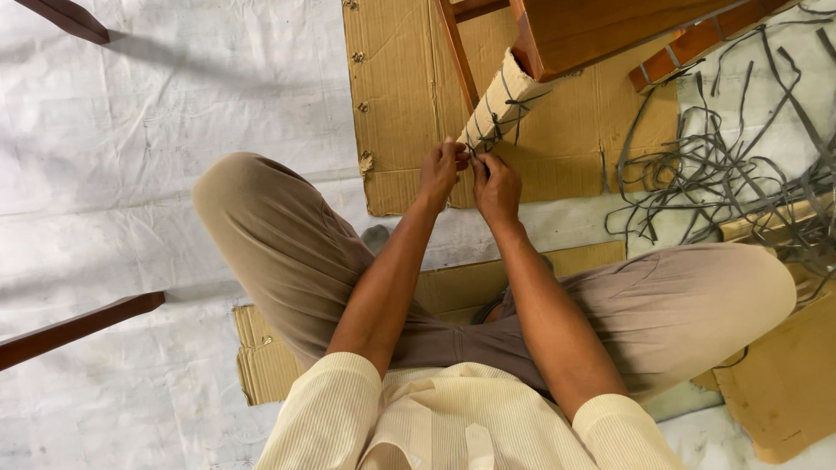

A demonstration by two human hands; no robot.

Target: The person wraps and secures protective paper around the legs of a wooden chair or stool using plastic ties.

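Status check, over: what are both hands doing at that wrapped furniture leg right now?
Left hand and right hand pinch a grey strap at the wrapped leg. Loose straps heaped to the right, clear of the hands.

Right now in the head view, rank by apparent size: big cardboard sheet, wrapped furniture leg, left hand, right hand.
1. big cardboard sheet
2. wrapped furniture leg, though its upper end is hidden by the wooden furniture
3. left hand and right hand: these look alike, so no ranking between them.
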